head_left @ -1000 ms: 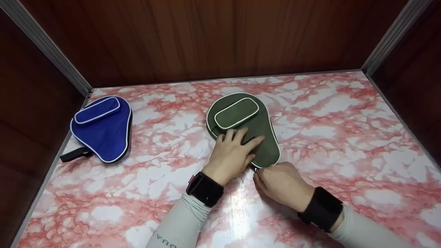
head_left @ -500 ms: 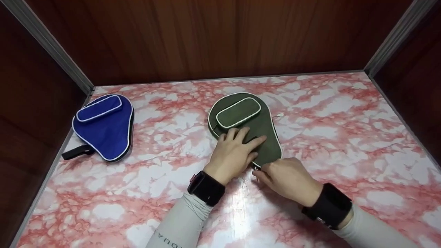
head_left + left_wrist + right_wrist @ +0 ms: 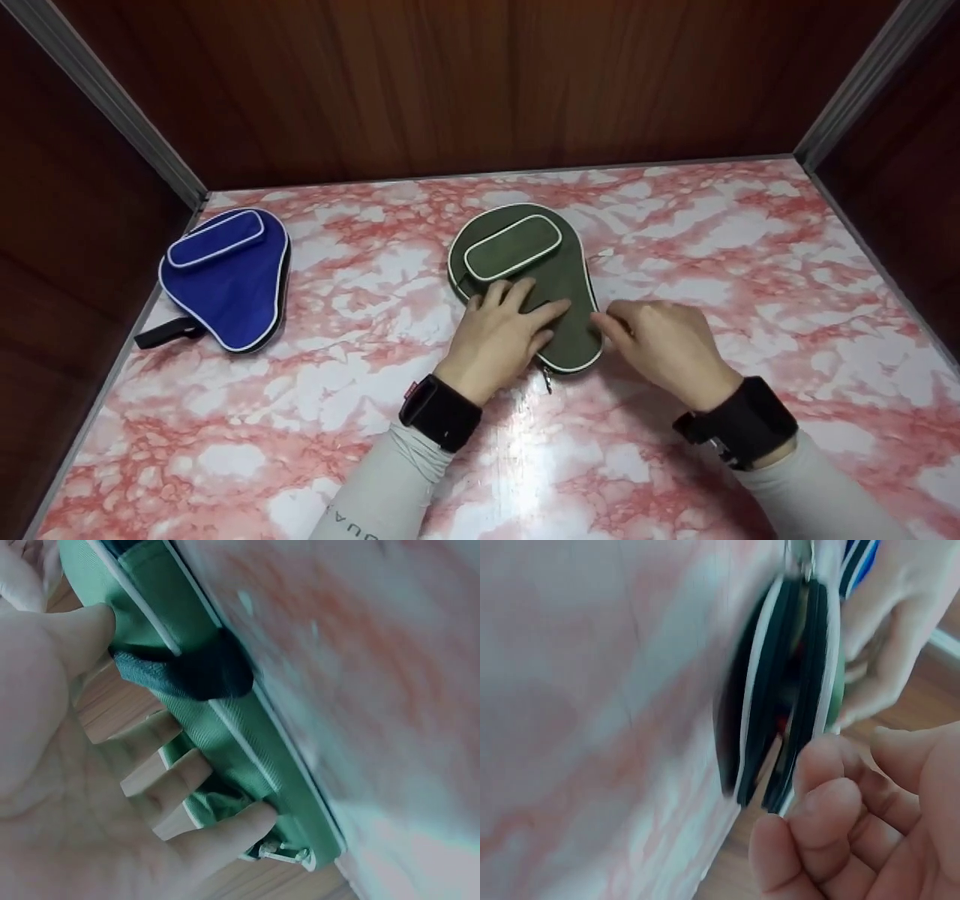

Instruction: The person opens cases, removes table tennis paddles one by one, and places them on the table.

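Observation:
A green table tennis bat case [image 3: 571, 330] with white piping and a front pocket lies in the middle of the table. My left hand [image 3: 495, 341] rests on its lower half, fingers spread. At the case's right edge is my right hand [image 3: 664, 341], fingers loosely curled and fingertips right at the piping. The right wrist view shows nothing between its thumb and forefinger. There the zip [image 3: 810, 690] gapes, with a little tan and red showing inside. A zip pull [image 3: 547, 381] hangs at the case's narrow end. Side zip pulls [image 3: 283, 851] also show in the left wrist view.
To the left lies a blue bat case [image 3: 232, 300] of the same shape, with a black strap [image 3: 171, 332]. The red-and-white marbled table [image 3: 360, 300] is bounded by dark wood panels [image 3: 480, 82] at the back and sides.
My right hand has let go of the zip pull and moved up and right to the case's right edge. The zip pull now shows. My left hand stays on the case, which has shifted slightly.

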A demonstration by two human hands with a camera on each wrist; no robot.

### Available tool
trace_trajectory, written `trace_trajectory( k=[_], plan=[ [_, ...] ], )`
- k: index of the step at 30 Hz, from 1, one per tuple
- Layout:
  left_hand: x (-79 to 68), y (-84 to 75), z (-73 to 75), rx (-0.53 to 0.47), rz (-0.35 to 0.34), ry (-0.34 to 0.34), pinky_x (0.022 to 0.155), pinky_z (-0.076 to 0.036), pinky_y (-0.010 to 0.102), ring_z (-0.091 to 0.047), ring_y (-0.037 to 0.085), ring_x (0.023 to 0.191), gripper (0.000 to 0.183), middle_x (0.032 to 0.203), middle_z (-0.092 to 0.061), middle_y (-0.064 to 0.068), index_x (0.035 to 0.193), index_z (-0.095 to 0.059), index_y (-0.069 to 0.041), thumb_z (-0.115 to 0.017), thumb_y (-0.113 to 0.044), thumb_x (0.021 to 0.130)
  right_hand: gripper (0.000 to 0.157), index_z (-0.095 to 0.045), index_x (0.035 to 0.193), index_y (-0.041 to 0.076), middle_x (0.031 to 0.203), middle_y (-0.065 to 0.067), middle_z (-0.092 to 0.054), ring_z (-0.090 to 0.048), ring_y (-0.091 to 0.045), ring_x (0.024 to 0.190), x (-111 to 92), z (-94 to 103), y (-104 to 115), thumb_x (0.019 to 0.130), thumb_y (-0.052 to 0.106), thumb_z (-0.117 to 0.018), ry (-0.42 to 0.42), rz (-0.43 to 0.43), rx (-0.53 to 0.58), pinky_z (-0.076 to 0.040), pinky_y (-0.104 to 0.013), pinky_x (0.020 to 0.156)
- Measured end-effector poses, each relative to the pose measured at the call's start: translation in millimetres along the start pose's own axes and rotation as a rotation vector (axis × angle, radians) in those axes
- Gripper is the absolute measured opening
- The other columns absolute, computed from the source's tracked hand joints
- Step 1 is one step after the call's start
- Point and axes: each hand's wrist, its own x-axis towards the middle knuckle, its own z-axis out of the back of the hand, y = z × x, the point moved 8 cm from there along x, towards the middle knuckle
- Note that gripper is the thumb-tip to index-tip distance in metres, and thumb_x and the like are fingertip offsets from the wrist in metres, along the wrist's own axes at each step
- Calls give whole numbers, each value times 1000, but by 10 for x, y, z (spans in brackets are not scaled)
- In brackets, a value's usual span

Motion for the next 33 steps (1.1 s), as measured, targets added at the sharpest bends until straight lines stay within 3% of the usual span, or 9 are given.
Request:
trace_trajectory(
  k=[4, 9, 14, 17, 21, 24, 27, 29, 33],
  plan=[
    [-16, 107, 13, -46, -3, 45, 103, -54, 63, -53, 37, 139, 43, 163, -53, 14, 154, -65, -38, -65, -43, 112, 33, -70, 82, 16, 68, 2, -61, -60, -18, 59, 74, 29, -16, 111, 31, -69, -69, 7, -6, -48, -47, 54],
    [-30, 210, 45, -97, 21, 140, 108, -48, 69, -51, 40, 145, 39, 165, -52, 13, 148, -68, -34, -61, -47, 112, 29, -72, 85, 14, 72, -1, -63, -63, -21, 60, 117, 37, -2, 110, 28, -71, -92, 21, -12, -50, -49, 54],
    [85, 105, 102, -115, 106, 217, 108, -50, 67, -56, 47, 142, 44, 161, -57, 16, 140, -69, -29, -60, -59, 109, 22, -75, 91, 9, 78, -5, -66, -67, -27, 65, 177, 150, -24, 108, 24, -73, -166, 5, -26, -52, -51, 55],
    [212, -64, 134, -46, 177, 157, 93, -60, 57, -69, 46, 120, 52, 137, -71, 23, 131, -72, -21, -55, -65, 109, 19, -76, 97, 6, 88, -10, -70, -70, -32, 71, 208, 217, -7, 107, 22, -74, -224, 23, -55, -53, -52, 54],
    [323, -265, 142, 150, 306, -23, 67, -60, 46, -74, 38, 89, 64, 102, -74, 19, 117, -74, -13, -56, -73, 104, 19, -76, 111, 2, 107, -15, -73, -73, -37, 89, 246, 255, -38, 106, 20, -75, -266, 21, -60, -57, -56, 61],
    [352, -331, 106, 283, 400, -92, 58, -56, 42, -74, 35, 87, 67, 99, -72, 14, 115, -72, -15, -64, -79, 96, 32, -73, 129, -2, 127, -20, -71, -71, -43, 111, 262, 220, -114, 105, 17, -76, -239, 5, -36, -60, -60, 78],
    [397, -348, 48, 346, 426, -86, 57, -56, 40, -73, 35, 93, 70, 104, -72, 15, 122, -70, -16, -69, -79, 92, 49, -63, 147, -7, 147, -27, -62, -61, -48, 133, 276, 130, -212, 105, 16, -74, -177, -2, -1, -53, -64, 101],
    [415, -332, 25, 346, 408, -70, 60, -59, 41, -73, 38, 99, 68, 110, -73, 19, 127, -69, -14, -73, -73, 92, 56, -57, 153, -9, 156, -30, -55, -52, -50, 145, 279, 62, -263, 106, 16, -72, -130, -9, 18, -44, -64, 115],
    [359, -202, 25, 276, 383, 13, 69, -65, 49, -71, 44, 116, 61, 126, -71, 28, 132, -70, -7, -80, -53, 93, 62, -49, 159, -10, 165, -30, -46, -38, -49, 157, 272, -60, -310, 107, 19, -68, -33, -30, 36, -31, -62, 126]
  ],
)
